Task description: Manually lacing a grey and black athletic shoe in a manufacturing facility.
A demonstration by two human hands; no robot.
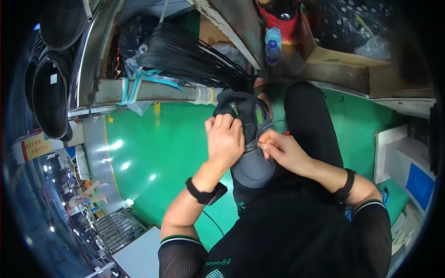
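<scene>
Dead centre in the frame, the grey shoe (pixel 253 172) sits over the person's lap, its rounded toe pointing at the lower edge and its dark tongue (pixel 230 105) up toward the top! The left hand (pixel 225 139) comes in from the lower left, fingers curled and pressed together against the shoe's left side; the fingertips are tucked out of sight, so whether they pinch anything, I cannot tell. Over on the right, the right hand (pixel 286 152) has thumb and forefinger closed together on a thin lace (pixel 260 141) at the middle of the shoe, the other fingers folded in behind. Dark bands ring both wrists, the left one (pixel 199 191) lower and left of centre, the right one (pixel 345 185) right of centre.

Just above the shoe, a thick bundle of black cords (pixel 190 60) spills across the rack, blue strips (pixel 153 79) knotted at its left. Upper centre, a bottle with a blue cap (pixel 272 50) stands near a red container (pixel 283 25), and a cardboard box (pixel 345 59) fills the upper right. Tall dark boots (pixel 50 95) hang at the upper left, and shiny green floor (pixel 148 153) spreads across the left of centre.
</scene>
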